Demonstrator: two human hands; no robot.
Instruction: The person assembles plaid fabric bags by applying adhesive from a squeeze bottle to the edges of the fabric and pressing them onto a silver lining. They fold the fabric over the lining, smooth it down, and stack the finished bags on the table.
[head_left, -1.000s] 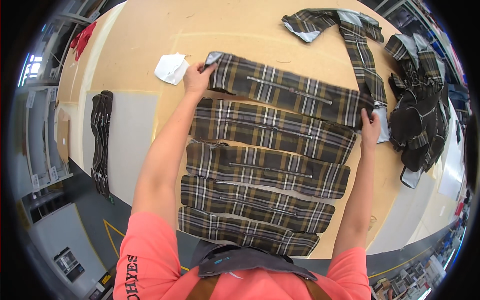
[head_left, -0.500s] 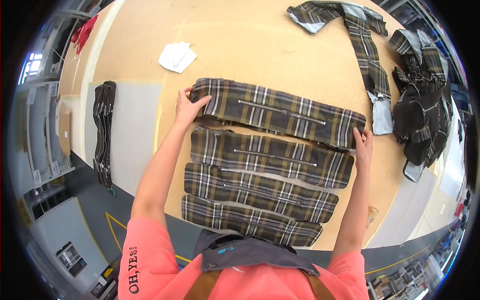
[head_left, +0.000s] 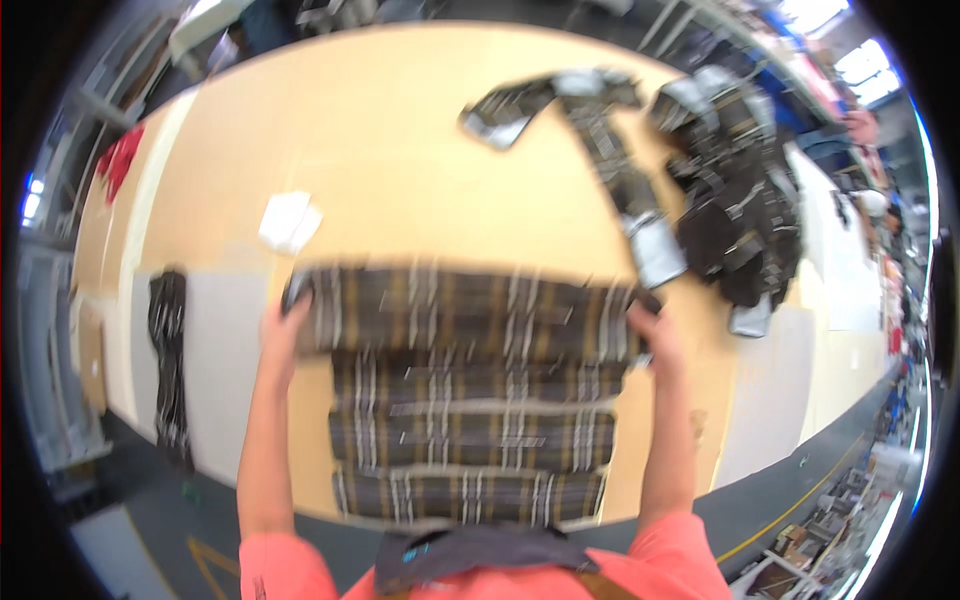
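Observation:
A long plaid fabric panel (head_left: 470, 312), dark with brown and white stripes, is stretched between my two hands and blurred by motion. My left hand (head_left: 283, 325) is closed on its left end, thumb on top. The right end is pinched in my right hand (head_left: 655, 332). The panel's near edge overlaps the top of a second plaid panel (head_left: 480, 382) below it. Closer to me lie a third plaid panel (head_left: 560, 440) and a fourth plaid panel (head_left: 440, 497), in a column on the table. A thin zipper-like strip shows faintly along the middle of some panels.
The tan table (head_left: 380, 150) carries a white piece (head_left: 290, 222) at the left. A bundle of dark strips (head_left: 168, 350) lies on a grey sheet (head_left: 225, 370). Red cloth (head_left: 120, 160) is far left. Plaid straps (head_left: 610, 160) and a heap of plaid pieces (head_left: 740, 210) lie far right.
The view has shifted and turned. The held panel has gone from slanted to nearly level and now covers part of the panel below it. Both hands still hold its ends.

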